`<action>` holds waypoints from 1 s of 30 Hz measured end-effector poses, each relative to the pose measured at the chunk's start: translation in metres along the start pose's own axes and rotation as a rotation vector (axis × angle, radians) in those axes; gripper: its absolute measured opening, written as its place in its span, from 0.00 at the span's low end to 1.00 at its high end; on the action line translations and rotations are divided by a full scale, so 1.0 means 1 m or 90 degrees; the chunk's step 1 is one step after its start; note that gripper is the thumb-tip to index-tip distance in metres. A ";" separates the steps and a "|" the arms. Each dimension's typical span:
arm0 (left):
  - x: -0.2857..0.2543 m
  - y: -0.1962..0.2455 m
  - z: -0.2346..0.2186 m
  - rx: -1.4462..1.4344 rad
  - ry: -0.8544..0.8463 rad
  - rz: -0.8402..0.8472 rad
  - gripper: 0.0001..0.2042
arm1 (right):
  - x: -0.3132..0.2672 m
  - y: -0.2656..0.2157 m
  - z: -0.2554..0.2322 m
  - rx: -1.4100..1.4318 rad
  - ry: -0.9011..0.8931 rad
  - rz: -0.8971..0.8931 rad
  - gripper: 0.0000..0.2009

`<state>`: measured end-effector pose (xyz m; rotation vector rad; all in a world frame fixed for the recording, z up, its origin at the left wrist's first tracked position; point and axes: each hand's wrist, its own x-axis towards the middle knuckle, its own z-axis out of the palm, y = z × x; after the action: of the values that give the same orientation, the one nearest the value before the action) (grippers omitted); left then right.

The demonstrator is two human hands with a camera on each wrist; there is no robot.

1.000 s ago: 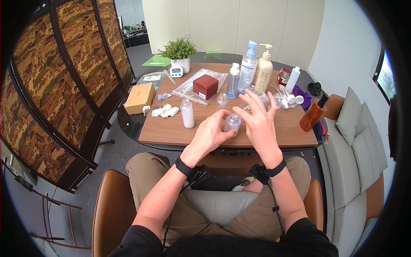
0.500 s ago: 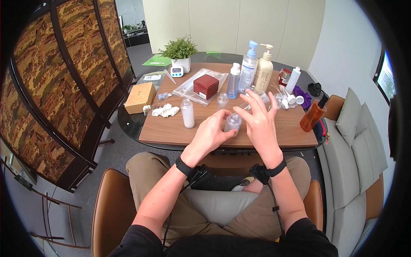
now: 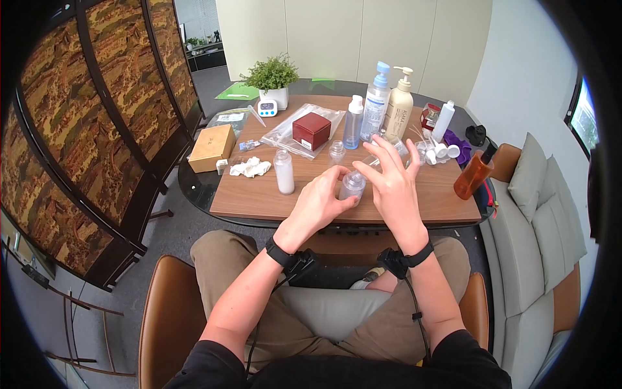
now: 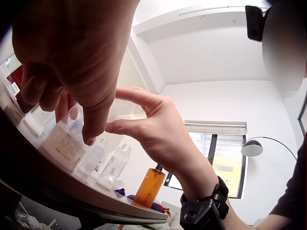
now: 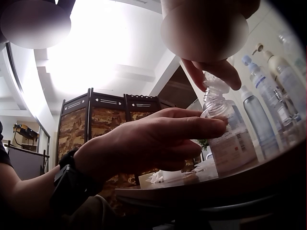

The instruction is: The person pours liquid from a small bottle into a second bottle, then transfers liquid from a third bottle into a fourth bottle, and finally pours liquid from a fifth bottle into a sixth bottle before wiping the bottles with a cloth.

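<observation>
We held a clear bottle (image 3: 352, 187) near the front edge of the tabletop (image 3: 437, 194), our left hand (image 3: 316, 204) clasping it with thumb and fingers about its upper part. Our right hand (image 3: 394, 193) was above and to the right, its grip pinching a clear plastic piece (image 5: 218, 84) at the bottle's mouth; we could not tell how firmly that piece sat there. The bottle was upright, with a printed label on its side.

Just left of our hands stood a white-filled bottle (image 3: 284, 174), with crumpled tissue (image 3: 251, 168) farther left. Beyond the clear bottle we had a small open bottle (image 3: 336, 153), and behind that a dark red box (image 3: 311, 133) on a plastic bag (image 3: 277, 137). An amber bottle (image 3: 472, 178) stood well apart near the right edge.
</observation>
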<state>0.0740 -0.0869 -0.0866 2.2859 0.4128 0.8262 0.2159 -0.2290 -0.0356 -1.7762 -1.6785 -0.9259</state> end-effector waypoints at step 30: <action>0.000 -0.002 0.001 0.003 0.003 0.007 0.31 | -0.002 0.010 0.003 0.072 0.003 0.038 0.21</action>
<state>0.0746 -0.0861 -0.0882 2.2929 0.4052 0.8373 0.2258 -0.2285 -0.0383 -1.7371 -1.6324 -0.7926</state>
